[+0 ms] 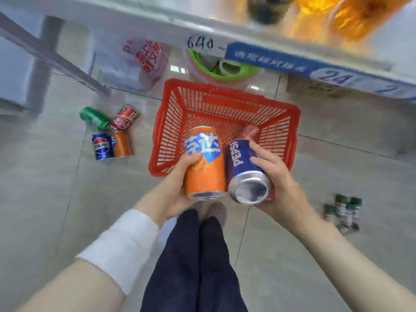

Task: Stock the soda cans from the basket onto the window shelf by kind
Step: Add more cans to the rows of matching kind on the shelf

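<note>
fingers of the left hand [173, 192] curl round an orange metal can [206, 174], the right hand [279, 183] round a blue metal can [243, 167]; the white shelf [157, 21] lies ahead, above.

The person wears a wide white cloth band [121, 248] around the left forearm, dark navy trousers [195, 262] of plain fabric, and greyish shoes [216, 211], seen blurred below the trouser legs.

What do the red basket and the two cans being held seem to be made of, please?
The red basket looks like moulded plastic, slightly glossy: uniform colour, slatted and perforated walls. The orange can seems thin metal, probably aluminium, under a glossy printed coat; a bare silvery rim shows at its base. The blue Pepsi can looks the same, its unpainted concave base shining silver.
</note>
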Motion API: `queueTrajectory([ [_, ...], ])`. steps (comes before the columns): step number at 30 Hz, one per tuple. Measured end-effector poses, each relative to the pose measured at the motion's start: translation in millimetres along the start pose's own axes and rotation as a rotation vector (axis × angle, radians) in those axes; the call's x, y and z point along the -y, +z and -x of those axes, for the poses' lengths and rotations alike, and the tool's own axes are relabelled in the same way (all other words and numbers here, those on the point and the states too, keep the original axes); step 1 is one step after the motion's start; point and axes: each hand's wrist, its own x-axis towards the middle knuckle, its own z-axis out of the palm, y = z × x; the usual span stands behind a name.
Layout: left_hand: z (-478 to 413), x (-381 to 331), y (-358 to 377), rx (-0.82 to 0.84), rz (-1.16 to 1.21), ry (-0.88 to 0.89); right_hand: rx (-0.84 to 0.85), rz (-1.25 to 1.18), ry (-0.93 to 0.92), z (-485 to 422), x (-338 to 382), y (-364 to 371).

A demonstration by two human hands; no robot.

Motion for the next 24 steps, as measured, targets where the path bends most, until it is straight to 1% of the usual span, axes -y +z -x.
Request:
queueTrajectory([
  [4, 76.8, -12.0, 42.4, 0.086, -0.020, 0.049, -0.048, 0.036, -0.125, 11.3, 70.8, -46.8],
  [6, 109.9, -22.1, 62.4, 0.108, -0.047, 0.088, -0.035, 0.040, -0.143, 15.9, 103.0, -70.1],
  [9, 150.7, -36.1, 89.6, 0.136, -0.100, 0.146, -0.007, -0.041, -0.123, 20.0, 148.1, -99.7],
  [11, 172.6, -45.4, 106.4, 0.139, -0.130, 0.180, 0.012, -0.117, -0.070, 20.7, 174.6, -113.9],
  [13, 191.5, -53.0, 120.8, 0.155, -0.162, 0.217, -0.007, -0.198, -0.004, 19.7, 200.1, -122.9],
  [16, 217.2, -62.1, 139.6, 0.187, -0.216, 0.259, -0.157, -0.385, 0.082, 14.9, 234.2, -132.0],
  [19, 241.3, -70.4, 154.3, 0.200, -0.263, 0.306, -0.241, -0.653, 0.252, 9.0, 262.1, -142.7],
  [22, 268.0, -81.4, 168.1, 0.205, -0.339, 0.353, -0.171, -0.794, 0.421, 4.2, 282.6, -157.7],
  [24, 287.0, -88.5, 175.4, 0.217, -0.388, 0.401, -0.102, -0.885, 0.462, -0.5, 298.4, -170.9],
])
